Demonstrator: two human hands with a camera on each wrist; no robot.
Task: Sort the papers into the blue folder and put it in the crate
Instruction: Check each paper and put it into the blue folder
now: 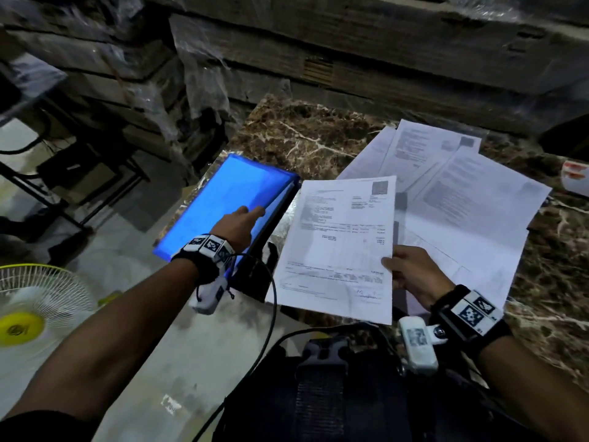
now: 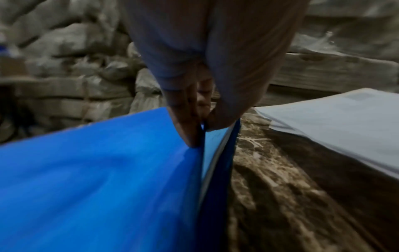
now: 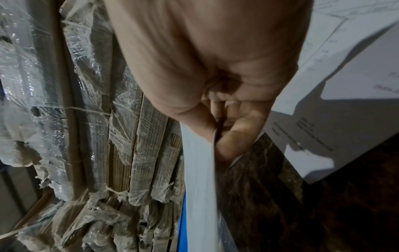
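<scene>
Fingers of the right hand [image 1: 411,275] pinch one printed white paper sheet [image 1: 338,247] above the brown marble tabletop [image 1: 306,138]. Left hand [image 1: 237,224] pinches the cover of one blue plastic folder [image 1: 223,199] at the tabletop's left edge. Farther back, about four loose white papers [image 1: 462,199] overlap.

A brown marble tabletop with pale veins [image 1: 306,135] fills the right half of the scene. Behind it, along the far side, long flat cardboard cartons wrapped in torn clear plastic film [image 1: 366,52] are stacked high; the right wrist view shows the same film-wrapped carton ends [image 3: 138,153] close up. At near left, on the pale floor, stands a white wire-guarded fan with a yellow hub [image 1: 22,320]. Farther left a black metal frame of thin bars [image 1: 47,186] stands on the floor. At the far right edge a white object with red print [image 1: 575,177] lies on the marble, too blurred to identify.
</scene>
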